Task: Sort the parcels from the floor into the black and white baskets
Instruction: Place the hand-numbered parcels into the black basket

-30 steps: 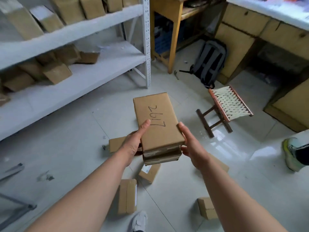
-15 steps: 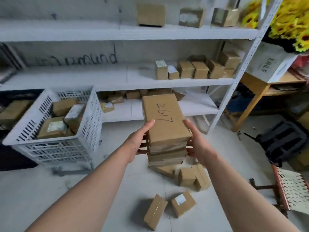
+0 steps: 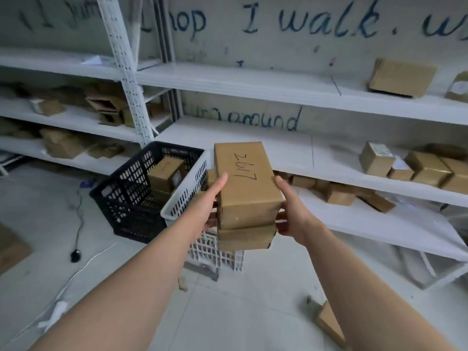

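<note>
I hold a stack of two brown parcels at chest height. The top parcel [image 3: 247, 183] bears the handwritten number 2617; the lower parcel [image 3: 244, 238] shows only its front edge. My left hand [image 3: 211, 201] grips the stack's left side with the thumb on top. My right hand [image 3: 291, 211] grips its right side. Just beyond and below the stack stands the white basket [image 3: 187, 196], mostly hidden by my hands. The black basket [image 3: 126, 196] sits to its left with a brown parcel [image 3: 166, 173] inside.
White shelving [image 3: 278, 84] with several brown boxes lines the wall behind the baskets. A black cable and plug [image 3: 75, 255] lie on the floor at left. One parcel [image 3: 329, 323] lies on the floor at lower right, a cardboard sheet [image 3: 10, 247] at far left.
My view has swung left from the floor and stool to the shelves and both baskets. The stack stays in both hands and now hangs over the white basket.
</note>
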`<state>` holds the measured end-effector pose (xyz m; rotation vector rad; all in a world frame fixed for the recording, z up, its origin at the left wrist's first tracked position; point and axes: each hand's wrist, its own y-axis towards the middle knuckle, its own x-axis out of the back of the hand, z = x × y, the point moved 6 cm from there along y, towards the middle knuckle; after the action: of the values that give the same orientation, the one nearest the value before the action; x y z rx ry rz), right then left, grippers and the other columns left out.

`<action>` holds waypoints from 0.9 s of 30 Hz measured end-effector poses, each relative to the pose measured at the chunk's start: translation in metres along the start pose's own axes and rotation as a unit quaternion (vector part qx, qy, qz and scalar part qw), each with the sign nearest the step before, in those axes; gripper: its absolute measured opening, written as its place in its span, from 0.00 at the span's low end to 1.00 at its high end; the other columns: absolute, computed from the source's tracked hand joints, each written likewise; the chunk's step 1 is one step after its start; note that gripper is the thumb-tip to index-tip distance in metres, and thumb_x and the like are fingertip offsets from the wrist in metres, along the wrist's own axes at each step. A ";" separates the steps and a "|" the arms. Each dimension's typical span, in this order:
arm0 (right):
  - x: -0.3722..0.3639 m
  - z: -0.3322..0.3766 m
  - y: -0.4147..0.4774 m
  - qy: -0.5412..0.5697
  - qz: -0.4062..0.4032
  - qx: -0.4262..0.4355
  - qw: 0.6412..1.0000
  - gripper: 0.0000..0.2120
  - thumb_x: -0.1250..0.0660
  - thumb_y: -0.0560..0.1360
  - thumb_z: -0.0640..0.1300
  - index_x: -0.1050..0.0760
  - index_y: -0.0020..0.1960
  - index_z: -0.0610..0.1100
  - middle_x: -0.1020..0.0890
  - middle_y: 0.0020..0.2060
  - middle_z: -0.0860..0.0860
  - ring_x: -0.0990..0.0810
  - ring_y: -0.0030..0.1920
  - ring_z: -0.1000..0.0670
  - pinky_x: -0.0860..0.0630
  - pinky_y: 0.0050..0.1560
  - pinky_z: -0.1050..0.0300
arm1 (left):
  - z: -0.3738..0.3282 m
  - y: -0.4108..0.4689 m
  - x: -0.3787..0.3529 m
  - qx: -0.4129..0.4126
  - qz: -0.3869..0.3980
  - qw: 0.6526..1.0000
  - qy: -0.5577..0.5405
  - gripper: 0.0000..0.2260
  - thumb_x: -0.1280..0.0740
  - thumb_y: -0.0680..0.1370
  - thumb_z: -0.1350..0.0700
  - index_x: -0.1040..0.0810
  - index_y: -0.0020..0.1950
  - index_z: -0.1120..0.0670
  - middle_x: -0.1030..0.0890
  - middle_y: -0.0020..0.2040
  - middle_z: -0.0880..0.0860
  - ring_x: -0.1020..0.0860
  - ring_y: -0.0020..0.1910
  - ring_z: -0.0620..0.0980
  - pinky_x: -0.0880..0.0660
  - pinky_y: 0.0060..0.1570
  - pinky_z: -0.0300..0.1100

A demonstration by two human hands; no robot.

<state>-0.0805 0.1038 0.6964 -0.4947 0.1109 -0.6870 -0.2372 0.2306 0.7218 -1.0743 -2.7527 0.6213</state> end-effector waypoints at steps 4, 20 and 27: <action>-0.097 0.045 0.050 0.019 0.027 0.013 0.999 0.45 0.41 0.60 0.81 0.25 0.65 0.52 0.21 0.53 0.48 0.24 0.53 0.45 0.31 0.59 0.47 | -0.035 0.044 0.097 -0.006 -0.042 0.999 -0.005 0.36 0.32 0.62 0.26 0.27 0.62 0.45 0.20 0.58 0.50 0.23 0.59 0.53 0.29 0.64 0.57; -0.292 0.109 0.224 -0.038 0.107 -0.046 0.993 0.44 0.45 0.66 0.79 0.31 0.68 0.48 0.23 0.59 0.45 0.24 0.59 0.41 0.33 0.67 0.41 | -0.063 0.219 0.289 0.039 -0.129 0.989 -0.056 0.47 0.36 0.57 0.21 0.29 0.71 0.44 0.24 0.67 0.51 0.28 0.66 0.55 0.36 0.69 0.58; -0.319 0.121 0.291 -0.068 0.121 -0.080 0.987 0.51 0.43 0.62 0.80 0.37 0.75 0.49 0.30 0.71 0.43 0.30 0.68 0.38 0.36 0.70 0.39 | -0.059 0.302 0.323 0.061 -0.119 0.987 -0.089 0.33 0.34 0.65 0.27 0.24 0.64 0.44 0.19 0.59 0.51 0.23 0.59 0.53 0.30 0.65 0.54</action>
<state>-0.1264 0.5473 0.6455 -0.6682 0.0960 -0.4072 -0.2736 0.6678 0.6385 -0.6820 -2.8858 0.8747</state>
